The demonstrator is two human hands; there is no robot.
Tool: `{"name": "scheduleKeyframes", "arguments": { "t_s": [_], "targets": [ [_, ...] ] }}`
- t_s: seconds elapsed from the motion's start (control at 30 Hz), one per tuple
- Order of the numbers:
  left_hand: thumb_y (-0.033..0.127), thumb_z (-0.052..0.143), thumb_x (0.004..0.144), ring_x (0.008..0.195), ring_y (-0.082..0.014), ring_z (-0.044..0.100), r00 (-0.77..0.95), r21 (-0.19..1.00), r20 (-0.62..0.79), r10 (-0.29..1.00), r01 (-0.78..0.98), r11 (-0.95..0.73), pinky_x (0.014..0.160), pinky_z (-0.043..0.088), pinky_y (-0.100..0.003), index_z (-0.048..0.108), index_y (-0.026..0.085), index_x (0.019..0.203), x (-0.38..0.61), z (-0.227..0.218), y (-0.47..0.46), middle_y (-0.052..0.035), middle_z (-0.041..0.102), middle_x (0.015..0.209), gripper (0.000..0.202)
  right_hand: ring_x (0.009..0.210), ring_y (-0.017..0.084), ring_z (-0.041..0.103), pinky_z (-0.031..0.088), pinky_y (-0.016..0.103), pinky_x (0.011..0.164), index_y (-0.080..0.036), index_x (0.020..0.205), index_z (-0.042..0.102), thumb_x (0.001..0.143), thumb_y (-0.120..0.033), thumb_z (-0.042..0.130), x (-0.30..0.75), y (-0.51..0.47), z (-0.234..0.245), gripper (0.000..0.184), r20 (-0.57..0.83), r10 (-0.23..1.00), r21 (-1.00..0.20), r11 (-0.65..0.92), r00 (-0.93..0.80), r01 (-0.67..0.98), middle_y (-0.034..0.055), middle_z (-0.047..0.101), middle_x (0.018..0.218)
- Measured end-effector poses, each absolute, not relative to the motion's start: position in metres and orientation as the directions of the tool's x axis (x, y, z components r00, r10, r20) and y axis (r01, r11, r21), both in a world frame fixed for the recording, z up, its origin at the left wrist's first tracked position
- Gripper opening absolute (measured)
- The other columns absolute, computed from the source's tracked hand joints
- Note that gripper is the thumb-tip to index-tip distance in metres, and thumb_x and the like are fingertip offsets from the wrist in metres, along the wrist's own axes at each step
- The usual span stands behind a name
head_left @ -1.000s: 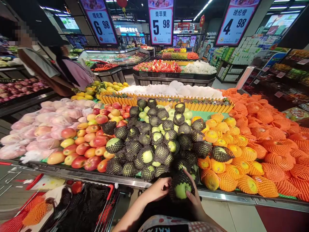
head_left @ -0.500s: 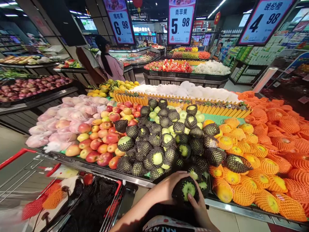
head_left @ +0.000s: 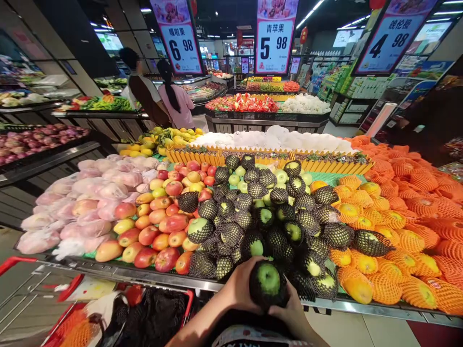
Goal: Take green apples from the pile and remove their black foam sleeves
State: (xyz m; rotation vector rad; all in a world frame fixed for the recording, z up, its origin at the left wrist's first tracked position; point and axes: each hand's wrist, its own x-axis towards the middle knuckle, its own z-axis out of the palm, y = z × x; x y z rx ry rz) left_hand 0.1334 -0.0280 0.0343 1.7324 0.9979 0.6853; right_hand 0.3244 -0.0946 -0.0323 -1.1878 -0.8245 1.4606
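Low centre of the frame, left hand (head_left: 240, 289) and right hand (head_left: 294, 315) cupped around a netted green apple (head_left: 268, 283), apparently lifted just off the black-netted pile (head_left: 267, 226), red cart (head_left: 108, 308) lower left.

Red and yellow apples (head_left: 159, 226) are piled on the display left of centre, with pink-bagged fruit (head_left: 83, 193) beside them. Oranges in orange foam nets (head_left: 408, 231) are heaped at right. White-wrapped fruit (head_left: 275, 140) is stacked behind a yellow picket divider (head_left: 325, 166). Price signs marked 6.98 (head_left: 179, 46), 5.98 (head_left: 274, 46) and 4.98 (head_left: 388, 46) are hung overhead. A red shopping cart (head_left: 72, 289) is seen lower left. Two people (head_left: 159, 99) are standing in the aisle behind.
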Motion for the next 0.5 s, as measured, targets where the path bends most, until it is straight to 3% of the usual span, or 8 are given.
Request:
{"name": "scheduleKeyframes", "arguments": {
  "t_s": [0.1,0.17,0.23,0.33,0.4,0.5],
  "targets": [
    [0.03,0.09,0.036,0.114,-0.0358,0.063,0.53,0.915,-0.014,0.848,0.349,-0.203,0.107,0.047,-0.047,0.047,0.018,0.136,0.108,0.035,-0.019,-0.0138,0.065,0.128,0.109,0.113,0.043,0.067,0.05,0.059,0.102,-0.024,0.117,0.071,0.035,-0.06,0.097,0.298,-0.086,-0.022,0.093,-0.205,0.976,-0.931,-0.172,0.07,-0.323,0.0145,0.078,0.115],
    [0.028,0.087,0.04,0.114,-0.0352,0.063,0.539,0.912,0.009,0.842,0.342,-0.228,0.106,0.048,-0.047,0.045,0.017,0.136,0.091,0.035,-0.012,-0.0134,0.065,0.126,0.106,0.103,0.037,0.071,0.055,0.052,0.094,-0.026,0.117,0.072,0.047,-0.057,0.095,0.283,-0.082,-0.014,0.08,-0.17,0.981,-0.939,-0.131,0.098,-0.317,0.0112,0.078,0.108],
    [0.026,0.085,0.044,0.117,-0.0355,0.062,0.53,0.91,0.034,0.847,0.334,-0.245,0.107,0.047,-0.047,0.042,0.018,0.136,0.074,0.035,-0.005,-0.0132,0.064,0.127,0.102,0.083,0.026,0.071,0.059,0.041,0.079,-0.027,0.119,0.072,0.063,-0.049,0.091,0.269,-0.081,-0.006,0.063,-0.136,0.98,-0.959,-0.095,0.143,-0.267,0.0047,0.076,0.088],
    [0.026,0.082,0.052,0.127,-0.0366,0.055,0.422,0.899,0.102,0.901,0.349,-0.265,0.113,0.041,-0.049,0.035,0.018,0.14,0.047,0.034,0.014,-0.0161,0.057,0.135,0.099,0.054,0.013,0.054,0.048,0.026,0.053,-0.028,0.121,0.07,0.077,-0.043,0.083,0.255,-0.083,0.0,0.048,-0.121,0.968,-0.975,-0.073,0.222,-0.211,-0.0046,0.058,0.065],
    [0.027,0.079,0.059,0.131,-0.035,0.051,0.292,0.884,0.163,0.942,0.381,-0.272,0.115,0.039,-0.049,0.029,0.017,0.141,0.03,0.036,0.037,-0.0171,0.052,0.138,0.096,0.05,0.011,0.049,0.043,0.023,0.048,-0.029,0.122,0.068,0.08,-0.042,0.08,0.25,-0.087,-0.001,0.046,-0.137,0.96,-0.969,-0.079,0.245,-0.233,-0.0053,0.055,0.066],
    [0.035,0.076,0.068,0.121,-0.0322,0.058,0.07,0.827,0.231,0.97,0.511,-0.234,0.107,0.045,-0.049,0.023,0.015,0.137,0.01,0.046,0.089,-0.0168,0.051,0.13,0.09,0.049,0.011,0.051,0.044,0.024,0.046,-0.03,0.124,0.065,0.082,-0.044,0.078,0.248,-0.096,-0.011,0.046,-0.152,0.952,-0.957,-0.074,0.266,-0.282,-0.0038,0.057,0.07]
  ]
}}
